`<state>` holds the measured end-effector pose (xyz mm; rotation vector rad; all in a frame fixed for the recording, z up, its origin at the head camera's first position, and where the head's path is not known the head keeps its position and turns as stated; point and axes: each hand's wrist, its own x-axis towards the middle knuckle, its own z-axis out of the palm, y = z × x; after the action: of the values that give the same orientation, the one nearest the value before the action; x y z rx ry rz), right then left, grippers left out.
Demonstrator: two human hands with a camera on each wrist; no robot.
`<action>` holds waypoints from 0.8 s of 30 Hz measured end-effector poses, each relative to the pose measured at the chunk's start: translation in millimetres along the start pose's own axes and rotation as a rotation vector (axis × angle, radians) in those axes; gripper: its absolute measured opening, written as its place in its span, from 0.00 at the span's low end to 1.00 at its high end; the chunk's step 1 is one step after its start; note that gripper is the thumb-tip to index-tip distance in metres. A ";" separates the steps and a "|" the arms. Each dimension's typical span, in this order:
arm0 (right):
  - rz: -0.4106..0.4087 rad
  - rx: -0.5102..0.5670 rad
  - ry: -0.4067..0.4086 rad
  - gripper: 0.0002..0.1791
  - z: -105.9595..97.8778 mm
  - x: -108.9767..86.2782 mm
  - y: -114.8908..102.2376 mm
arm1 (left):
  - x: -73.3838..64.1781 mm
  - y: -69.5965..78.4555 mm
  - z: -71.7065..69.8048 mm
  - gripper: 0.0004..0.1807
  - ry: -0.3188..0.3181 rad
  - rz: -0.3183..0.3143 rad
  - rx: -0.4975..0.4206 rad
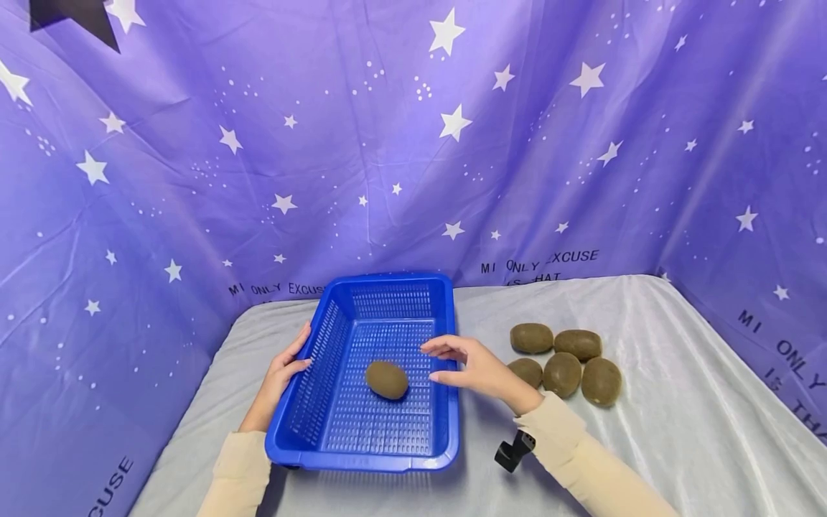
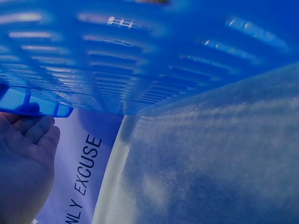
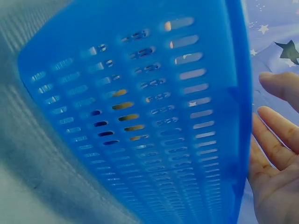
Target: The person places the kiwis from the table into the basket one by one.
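Observation:
A blue plastic basket [image 1: 362,459] with slotted walls stands on the cloth-covered table, one brown kiwifruit [image 1: 387,380] lying on its floor. My left hand [image 1: 279,377] grips the basket's left rim, thumb over the edge; in the left wrist view the fingers of this hand [image 2: 28,158] are tucked beneath the rim. Over the right rim hovers my right hand [image 1: 474,368], thumb and fingers spread apart with nothing between them. The right wrist view shows that hand [image 3: 280,158] beside the rim, and the kiwifruit [image 3: 123,106] partly visible through the wall slots.
Several more kiwifruit [image 1: 562,375] lie grouped right of the basket, one partly hidden behind my right wrist. A black device [image 1: 515,451] hangs at the right cuff. Grey-white cloth [image 1: 678,402] covers the table, and a purple star-printed curtain [image 1: 388,143] rises behind and at both sides.

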<state>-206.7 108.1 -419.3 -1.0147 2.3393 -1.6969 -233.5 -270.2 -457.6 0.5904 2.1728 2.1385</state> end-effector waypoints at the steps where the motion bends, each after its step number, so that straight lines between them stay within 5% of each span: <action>1: 0.003 0.001 0.006 0.23 -1.4 -2.8 0.2 | 0.0 0.0 0.2 0.33 -0.002 -0.003 -0.004; 13: 0.002 -0.046 0.072 0.22 -31.0 -43.0 6.1 | 1.8 -1.0 1.1 0.33 0.000 -0.004 -0.020; 24: 0.018 -0.018 0.125 0.21 -58.7 -76.4 18.5 | 0.7 -7.7 0.2 0.32 -0.003 0.091 0.010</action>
<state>-180.9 201.2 -436.3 -0.9131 2.4345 -1.7853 -236.0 -269.6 -464.9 0.7060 2.1976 2.1691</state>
